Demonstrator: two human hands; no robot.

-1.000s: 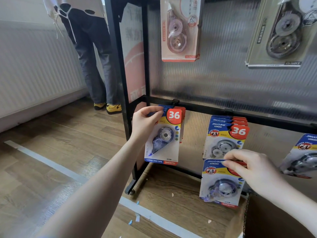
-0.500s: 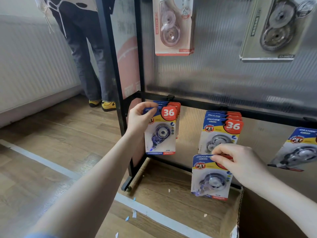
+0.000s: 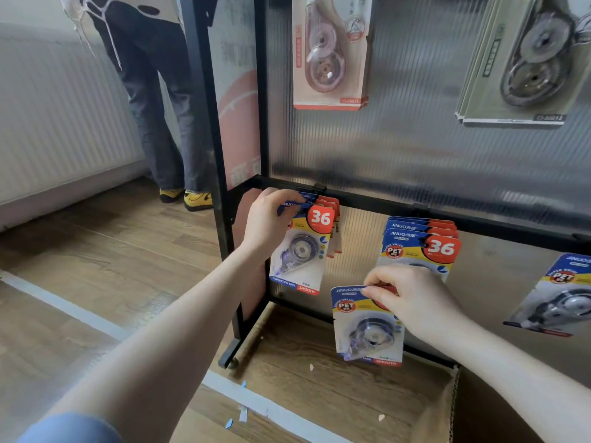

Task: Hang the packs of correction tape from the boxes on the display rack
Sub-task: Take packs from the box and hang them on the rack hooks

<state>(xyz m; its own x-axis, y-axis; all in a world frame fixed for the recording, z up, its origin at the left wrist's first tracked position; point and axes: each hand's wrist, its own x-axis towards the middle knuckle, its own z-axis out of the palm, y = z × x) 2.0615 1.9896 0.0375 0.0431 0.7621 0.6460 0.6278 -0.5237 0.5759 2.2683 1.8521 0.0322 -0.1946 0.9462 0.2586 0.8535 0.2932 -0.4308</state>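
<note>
My left hand point(image 3: 267, 220) grips the top left corner of a blue-and-yellow correction tape pack point(image 3: 302, 252), the front one of a small stack hanging under the black crossbar point(image 3: 367, 203) of the display rack. My right hand point(image 3: 412, 298) pinches the top edge of a second pack point(image 3: 364, 329), which hangs free in the air below another hung stack point(image 3: 420, 243). A further pack point(image 3: 558, 297) hangs at the right edge.
An open cardboard box point(image 3: 454, 407) sits at the lower right beside the rack's foot. Larger pink point(image 3: 332, 52) and grey point(image 3: 524, 62) tape packs hang on the upper panel. A person point(image 3: 150, 91) stands behind the rack's left post. Paper scraps lie on the wooden floor.
My left hand has pressed its pack closer against the stack under the crossbar. My right hand with its pack has stayed below the middle stack. The view has tilted a little.
</note>
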